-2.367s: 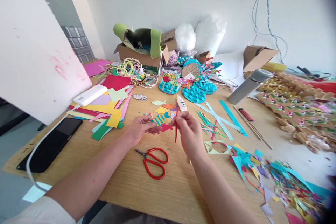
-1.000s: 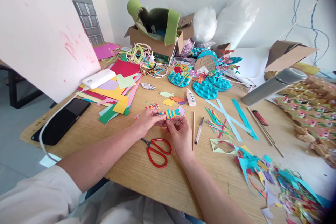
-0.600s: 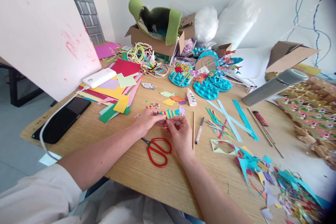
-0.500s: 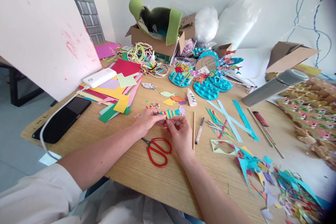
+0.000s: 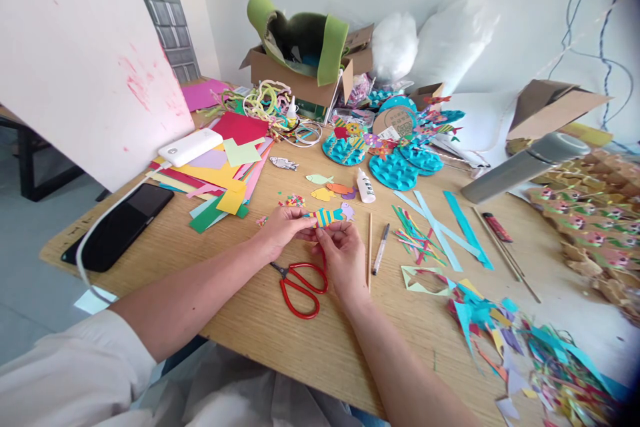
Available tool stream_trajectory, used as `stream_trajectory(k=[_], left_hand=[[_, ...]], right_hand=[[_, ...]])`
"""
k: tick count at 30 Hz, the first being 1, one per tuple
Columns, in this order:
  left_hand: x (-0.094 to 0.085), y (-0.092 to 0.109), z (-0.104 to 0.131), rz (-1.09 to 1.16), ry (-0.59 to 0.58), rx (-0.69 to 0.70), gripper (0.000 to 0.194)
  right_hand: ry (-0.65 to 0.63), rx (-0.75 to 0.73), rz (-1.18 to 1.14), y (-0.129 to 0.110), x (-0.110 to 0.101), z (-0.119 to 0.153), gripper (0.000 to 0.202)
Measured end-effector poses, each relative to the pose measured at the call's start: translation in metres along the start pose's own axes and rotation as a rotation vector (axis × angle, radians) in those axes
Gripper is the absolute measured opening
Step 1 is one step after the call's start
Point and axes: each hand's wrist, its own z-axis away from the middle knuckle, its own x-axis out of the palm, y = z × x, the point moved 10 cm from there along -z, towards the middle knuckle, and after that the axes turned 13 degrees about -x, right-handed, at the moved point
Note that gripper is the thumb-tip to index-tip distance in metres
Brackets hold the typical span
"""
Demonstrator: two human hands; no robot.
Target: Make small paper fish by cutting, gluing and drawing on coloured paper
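We have both hands together over the table (image 5: 240, 307), fingers curled in and nearly closed. The left hand (image 5: 286, 227) pinches one end of a blue-and-yellow striped paper fish (image 5: 327, 217) under its thumb; the right hand (image 5: 345, 255) brings its thumb and fingertips to the lower edge. We cannot tell whether the right fingers also hold something small, since they hide it.

The fish sits between the hands, its tail pointing away to the right. In our judgement, thin paper like this could crease or bend if both thumbs press hard, and a stripe could lift or skew if the right thumb drags along the edge and the strips are only lightly stuck.

A lilac fish (image 5: 347, 211) lies just beyond the right fingers, so a careless knuckle could push it aside. The confetti (image 5: 294, 201) beyond the left hand could scatter if a wrist sweeps across it. Red-handled scissors (image 5: 283, 273) lie just nearer to us than the fingers; a dropping hand could bump them. Past the right hand, the glue bottle (image 5: 365, 187) stands or leans, and a quick reach could knock it.
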Motion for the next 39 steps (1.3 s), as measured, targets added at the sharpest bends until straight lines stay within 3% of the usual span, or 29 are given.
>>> stream_trajectory(k=[39], left_hand=[[-0.0011, 0.0020, 0.0004, 0.003, 0.023, 0.019, 0.028]], right_hand=[[0.002, 0.004, 0.007, -0.0021, 0.0016, 0.0015, 0.033]])
